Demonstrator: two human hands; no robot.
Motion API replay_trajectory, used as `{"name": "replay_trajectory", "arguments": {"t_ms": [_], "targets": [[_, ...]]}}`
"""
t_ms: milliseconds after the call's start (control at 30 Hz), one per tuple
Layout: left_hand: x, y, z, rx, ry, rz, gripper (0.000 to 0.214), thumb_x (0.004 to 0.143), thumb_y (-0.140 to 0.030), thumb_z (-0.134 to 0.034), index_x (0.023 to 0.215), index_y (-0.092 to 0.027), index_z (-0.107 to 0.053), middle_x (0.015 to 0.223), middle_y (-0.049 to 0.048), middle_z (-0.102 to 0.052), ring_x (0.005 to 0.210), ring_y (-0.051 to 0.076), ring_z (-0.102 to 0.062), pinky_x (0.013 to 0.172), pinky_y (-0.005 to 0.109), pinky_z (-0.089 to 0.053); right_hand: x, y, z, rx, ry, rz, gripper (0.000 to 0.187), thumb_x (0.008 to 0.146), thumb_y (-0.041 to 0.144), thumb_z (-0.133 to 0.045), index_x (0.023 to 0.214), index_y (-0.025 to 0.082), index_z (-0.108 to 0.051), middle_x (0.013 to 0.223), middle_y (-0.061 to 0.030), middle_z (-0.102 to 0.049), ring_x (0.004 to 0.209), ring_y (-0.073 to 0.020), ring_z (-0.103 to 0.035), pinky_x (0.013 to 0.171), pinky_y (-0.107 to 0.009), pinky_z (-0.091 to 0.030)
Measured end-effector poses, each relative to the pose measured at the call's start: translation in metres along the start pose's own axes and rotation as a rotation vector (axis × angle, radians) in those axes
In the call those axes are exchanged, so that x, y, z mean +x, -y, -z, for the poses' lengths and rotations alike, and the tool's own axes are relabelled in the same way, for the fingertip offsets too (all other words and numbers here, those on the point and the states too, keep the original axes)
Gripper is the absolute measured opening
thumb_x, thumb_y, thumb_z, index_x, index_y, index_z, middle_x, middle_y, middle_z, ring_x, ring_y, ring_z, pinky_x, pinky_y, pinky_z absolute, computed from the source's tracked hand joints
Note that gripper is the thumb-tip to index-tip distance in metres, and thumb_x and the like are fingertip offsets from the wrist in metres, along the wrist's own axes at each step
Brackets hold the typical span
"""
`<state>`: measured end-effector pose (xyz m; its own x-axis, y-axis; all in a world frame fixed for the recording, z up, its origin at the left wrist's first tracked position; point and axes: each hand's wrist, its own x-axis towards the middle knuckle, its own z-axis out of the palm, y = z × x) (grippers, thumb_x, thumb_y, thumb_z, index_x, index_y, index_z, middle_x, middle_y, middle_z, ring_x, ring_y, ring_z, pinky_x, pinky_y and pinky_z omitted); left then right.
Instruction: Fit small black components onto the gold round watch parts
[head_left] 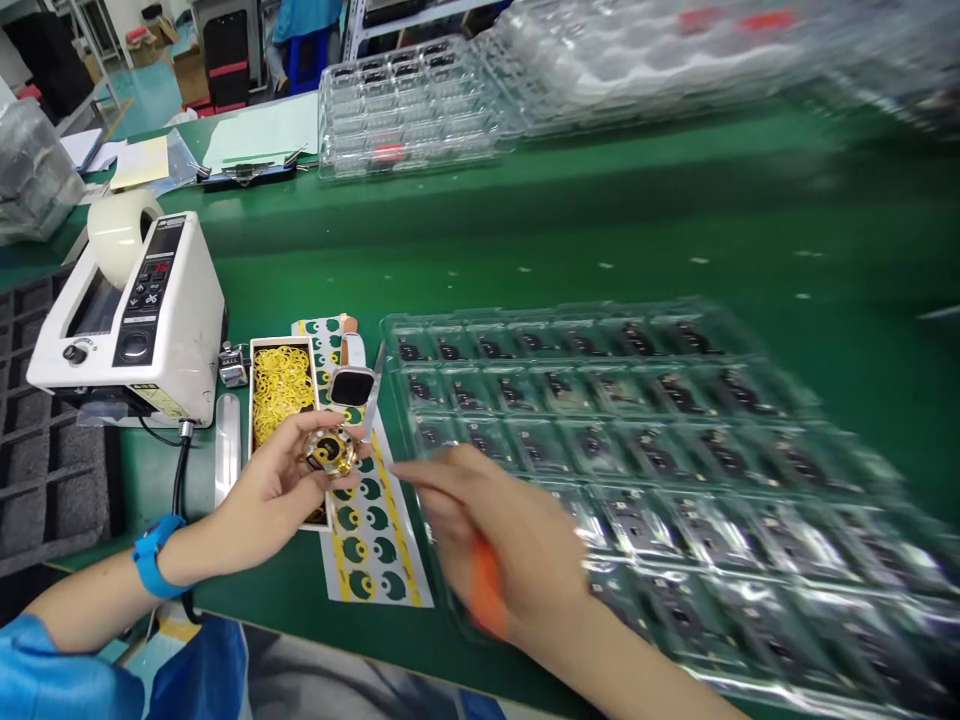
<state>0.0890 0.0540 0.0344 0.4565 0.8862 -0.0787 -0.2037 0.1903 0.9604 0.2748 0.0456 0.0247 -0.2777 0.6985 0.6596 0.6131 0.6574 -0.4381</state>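
Note:
My left hand (274,490) grips a small round gold piece (330,452) with a yellow-and-black centre, just above a white box of yellow rings (281,395). A blue wrist strap (154,555) circles that wrist. My right hand (499,540), blurred by motion, is over the near corner of a clear plastic tray (600,420) of small dark parts, with an orange object (486,590) in its palm. A square-faced smartwatch (352,387) with a tan strap lies on a green-and-yellow sticker sheet (373,530) between my hands.
A white electric tape dispenser (127,320) and a small tally counter (232,365) stand left of the box, with a dark foam tray (45,450) beyond. Stacked clear trays (409,110) and papers on a clipboard (251,140) lie across the green bench (600,260).

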Motion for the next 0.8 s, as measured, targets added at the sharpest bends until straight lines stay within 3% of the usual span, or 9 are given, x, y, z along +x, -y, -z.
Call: {"name": "replay_trajectory", "arguments": {"t_ms": [67, 167, 300, 600, 800], "targets": [[-0.002, 0.000, -0.001, 0.025, 0.000, 0.003, 0.036, 0.091, -0.008, -0.045, 0.121, -0.029, -0.050, 0.132, 0.0035, -0.056, 0.126, 0.019, -0.051, 0.101, 0.035, -0.050, 0.004, 0.003, -0.009, -0.035, 0.004, 0.011, 0.012, 0.095, 0.012, -0.047, 0.094, 0.017, -0.058, 0.067, -0.0003, -0.060, 0.051, -0.0097, -0.055, 0.043, -0.021, -0.040], [-0.004, -0.001, -0.002, 0.053, 0.003, -0.008, 0.038, 0.092, -0.008, -0.044, 0.122, -0.030, -0.049, 0.135, 0.0022, -0.053, 0.130, 0.018, -0.048, 0.104, 0.034, -0.047, 0.008, 0.006, -0.020, -0.019, -0.046, -0.016, 0.006, 0.091, 0.011, -0.054, 0.090, 0.014, -0.059, 0.073, -0.0038, -0.064, 0.058, -0.0114, -0.060, 0.047, -0.021, -0.043], [-0.005, -0.002, -0.004, 0.122, -0.004, -0.008, 0.036, 0.094, -0.011, -0.043, 0.124, -0.029, -0.048, 0.139, 0.0038, -0.050, 0.133, 0.019, -0.043, 0.108, 0.034, -0.043, 0.009, 0.006, -0.024, 0.008, -0.033, -0.070, 0.009, 0.090, 0.010, -0.054, 0.088, 0.014, -0.061, 0.072, -0.0043, -0.065, 0.061, -0.0137, -0.062, 0.052, -0.023, -0.047], [-0.009, 0.006, -0.001, 0.340, 0.023, -0.004, 0.042, 0.095, -0.014, -0.040, 0.136, -0.026, -0.040, 0.146, 0.0071, -0.043, 0.136, 0.022, -0.039, 0.109, 0.037, -0.039, 0.011, 0.005, -0.026, 0.187, 0.005, -0.171, 0.016, 0.083, 0.006, -0.050, 0.073, 0.018, -0.054, 0.065, 0.0014, -0.055, 0.057, -0.0106, -0.052, 0.052, -0.022, -0.041], [-0.003, 0.013, 0.006, 0.415, -0.139, -0.033, 0.041, 0.092, -0.012, -0.040, 0.131, -0.025, -0.043, 0.138, 0.0069, -0.050, 0.131, 0.022, -0.045, 0.108, 0.041, -0.040, 0.015, 0.006, -0.021, 0.468, 0.083, -0.232, 0.017, 0.080, 0.008, -0.052, 0.069, 0.020, -0.048, 0.060, 0.0057, -0.048, 0.050, -0.0074, -0.045, 0.044, -0.018, -0.033]]}}
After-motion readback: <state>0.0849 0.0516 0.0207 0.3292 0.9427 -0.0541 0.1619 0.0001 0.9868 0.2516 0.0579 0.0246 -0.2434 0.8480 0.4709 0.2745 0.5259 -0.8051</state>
